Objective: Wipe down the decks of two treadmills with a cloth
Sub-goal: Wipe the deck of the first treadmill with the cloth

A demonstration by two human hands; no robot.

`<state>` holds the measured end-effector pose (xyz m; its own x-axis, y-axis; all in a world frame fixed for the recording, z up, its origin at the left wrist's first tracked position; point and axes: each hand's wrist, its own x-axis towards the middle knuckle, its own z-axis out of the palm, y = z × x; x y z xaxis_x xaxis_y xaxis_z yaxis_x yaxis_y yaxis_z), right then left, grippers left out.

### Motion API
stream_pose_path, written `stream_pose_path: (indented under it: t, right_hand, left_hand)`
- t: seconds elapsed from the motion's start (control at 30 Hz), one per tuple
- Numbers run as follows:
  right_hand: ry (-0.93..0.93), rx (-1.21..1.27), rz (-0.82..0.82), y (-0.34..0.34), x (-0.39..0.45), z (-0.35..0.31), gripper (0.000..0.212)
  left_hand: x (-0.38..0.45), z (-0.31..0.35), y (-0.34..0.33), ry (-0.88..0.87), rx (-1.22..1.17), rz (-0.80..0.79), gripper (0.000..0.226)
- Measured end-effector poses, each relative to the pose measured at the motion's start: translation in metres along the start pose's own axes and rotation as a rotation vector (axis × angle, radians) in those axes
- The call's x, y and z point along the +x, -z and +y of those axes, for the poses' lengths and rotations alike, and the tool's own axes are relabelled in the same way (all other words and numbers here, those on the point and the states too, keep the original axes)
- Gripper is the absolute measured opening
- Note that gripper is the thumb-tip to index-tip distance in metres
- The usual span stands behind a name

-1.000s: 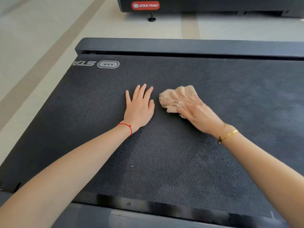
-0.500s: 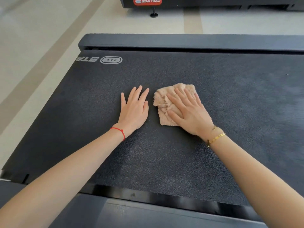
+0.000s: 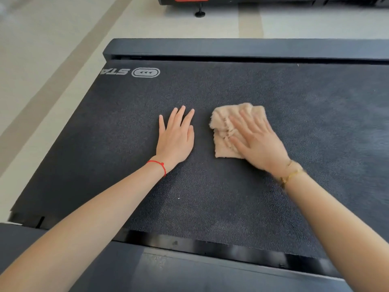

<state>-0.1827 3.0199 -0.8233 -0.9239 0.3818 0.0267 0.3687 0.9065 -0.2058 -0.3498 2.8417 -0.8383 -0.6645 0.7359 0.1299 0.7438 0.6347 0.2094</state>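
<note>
Forearms are reaching in from the near edge, over the dark side rail (image 3: 189, 268) and onto the treadmill deck (image 3: 210, 197). Left hand (image 3: 175, 137) is lying flat on the belt, fingers straight and close together, holding nothing and seemingly bracing the person's weight. Just beside it, not touching, the right hand (image 3: 255, 139) is pressing down with spread fingers on the beige cloth (image 3: 223, 131), which is sitting bunched and creased on the middle of the deck. Motion blur suggests the right hand is sweeping. Beyond the hands, the printed logo (image 3: 145, 72) is showing near the far left of the belt, then the far rail (image 3: 231, 48), pale floor (image 3: 63, 49), and the base of a second treadmill (image 3: 273, 0).

Risks from here: the cloth, being crumpled, is covering little surface, so streaks may be missed; it could also roll out from under the flat fingers, since nothing is pinching it. Leaning on the belt might shift it underhand.
</note>
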Motion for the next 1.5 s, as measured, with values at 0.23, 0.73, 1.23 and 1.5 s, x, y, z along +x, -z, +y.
stream_pose_path:
  t: [0.23,0.73,1.23,1.5]
  right_hand:
    - [-0.090,0.042,0.004,0.003,-0.021,-0.011,0.056]
    - [-0.220,0.051,-0.012,0.009,-0.044,0.017,0.055]
    - [-0.186,0.089,0.003,0.020,-0.154,0.029,0.056]
    - [0.070,0.083,-0.078,0.029,-0.146,0.034,0.059]
  left_hand:
    - [-0.001,0.003,-0.001,0.003,0.015,0.007,0.052]
    - [-0.028,0.005,0.007,0.011,0.006,-0.039,0.052]
    - [-0.062,0.012,0.002,-0.016,0.018,-0.058,0.053]
    - [-0.067,0.016,0.003,-0.014,0.021,-0.044,0.054]
